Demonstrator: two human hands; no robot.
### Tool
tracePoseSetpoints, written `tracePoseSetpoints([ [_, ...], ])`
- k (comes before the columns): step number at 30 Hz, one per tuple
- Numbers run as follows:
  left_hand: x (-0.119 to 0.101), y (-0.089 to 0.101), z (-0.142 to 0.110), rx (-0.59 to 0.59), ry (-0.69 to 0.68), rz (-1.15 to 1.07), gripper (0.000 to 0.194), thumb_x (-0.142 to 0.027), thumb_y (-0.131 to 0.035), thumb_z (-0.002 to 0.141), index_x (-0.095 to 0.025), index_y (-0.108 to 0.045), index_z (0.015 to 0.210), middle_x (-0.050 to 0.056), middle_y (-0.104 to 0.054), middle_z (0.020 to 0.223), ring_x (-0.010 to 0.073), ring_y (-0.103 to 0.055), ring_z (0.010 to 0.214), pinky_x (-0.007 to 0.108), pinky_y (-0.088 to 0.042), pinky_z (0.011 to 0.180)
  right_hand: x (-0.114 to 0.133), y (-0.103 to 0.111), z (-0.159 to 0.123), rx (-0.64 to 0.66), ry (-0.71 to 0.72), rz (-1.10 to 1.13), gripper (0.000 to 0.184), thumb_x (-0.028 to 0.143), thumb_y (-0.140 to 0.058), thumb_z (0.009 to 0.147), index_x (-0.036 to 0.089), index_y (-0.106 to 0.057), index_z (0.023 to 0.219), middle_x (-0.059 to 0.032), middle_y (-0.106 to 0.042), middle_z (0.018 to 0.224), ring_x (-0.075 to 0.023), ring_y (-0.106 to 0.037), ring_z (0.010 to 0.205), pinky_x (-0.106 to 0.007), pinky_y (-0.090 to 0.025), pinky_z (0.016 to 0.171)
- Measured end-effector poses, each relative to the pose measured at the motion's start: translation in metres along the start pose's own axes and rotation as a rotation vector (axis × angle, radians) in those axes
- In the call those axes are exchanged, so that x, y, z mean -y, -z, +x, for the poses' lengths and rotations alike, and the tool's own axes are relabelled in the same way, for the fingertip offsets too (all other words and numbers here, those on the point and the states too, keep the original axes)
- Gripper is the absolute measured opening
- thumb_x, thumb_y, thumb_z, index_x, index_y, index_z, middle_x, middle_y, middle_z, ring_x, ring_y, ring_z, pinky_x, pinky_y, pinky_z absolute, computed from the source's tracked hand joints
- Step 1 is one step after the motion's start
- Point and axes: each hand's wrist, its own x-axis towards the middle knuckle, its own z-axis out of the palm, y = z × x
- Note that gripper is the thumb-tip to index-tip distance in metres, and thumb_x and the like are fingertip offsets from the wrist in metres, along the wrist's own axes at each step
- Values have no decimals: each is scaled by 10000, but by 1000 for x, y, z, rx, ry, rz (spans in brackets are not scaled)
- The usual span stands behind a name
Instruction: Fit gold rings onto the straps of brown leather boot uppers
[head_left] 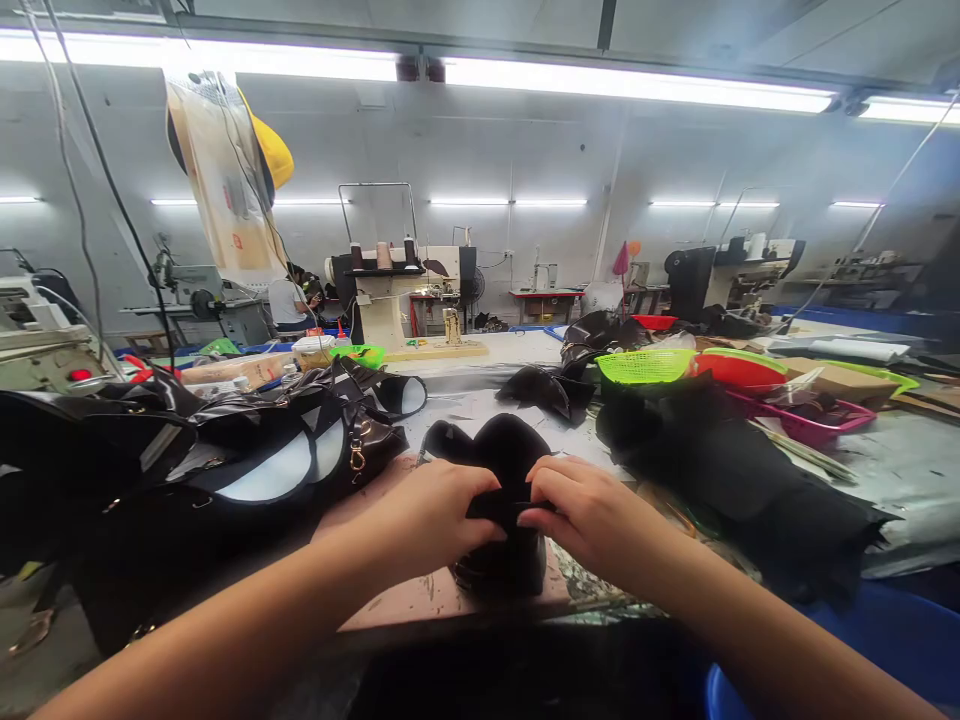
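In the middle of the bench a black leather-like piece stands partly upright, its top edge rounded into lobes and its lower part shiny. My left hand pinches a dark edge of it from the left, thumb and fingers closed. From the right, my right hand grips the same edge, fingers curled with the thumb below. A small gap separates the two hands. Beneath the piece lies a worn pinkish board. What kind of article the piece belongs to, I cannot tell.
Black pieces with gold clasps and pale linings heap up at left. Black sheets lie at right beside a green basket and a magenta basket. A blue tub stands lower right. Sewing machines and a seated person are behind.
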Motion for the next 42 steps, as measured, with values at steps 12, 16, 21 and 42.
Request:
tracePoseSetpoints([
  [12, 1, -7, 1, -81, 57, 23, 177, -395, -551, 749, -271, -664, 805, -13, -634, 650, 154, -559, 616, 239, -404, 610, -3, -3, -2, -47, -56, 72, 151, 204, -541, 827, 175, -506, 683, -19, -553, 676, -150, -474, 595, -276, -399, 547],
  [16, -1, -4, -4, -72, 49, -67, 163, -360, -539, 770, -279, -668, 829, -15, -656, 690, 159, -571, 661, 243, -425, 650, -12, -10, -4, -46, -120, 481, 207, 318, -676, 720, 169, -553, 646, -53, -596, 871, -159, -558, 725, -276, -450, 634],
  [21, 0, 6, -13, -54, 36, -195, 154, -312, -550, 772, -224, -664, 827, -12, -666, 759, 145, -571, 726, 227, -431, 711, -19, -29, -7, 85, -149, 971, 184, 343, -656, 732, 173, -654, 803, -17, -592, 841, -164, -570, 782, -292, -457, 731],
  [42, -13, -10, 2, -210, -64, -321, 111, -237, -593, 733, -191, -672, 670, -11, -602, 634, 125, -520, 643, 234, -396, 638, -20, -2, -5, -46, -378, 850, 504, 305, -817, 473, 189, -554, 888, 12, -545, 811, -147, -483, 734, -266, -418, 666],
])
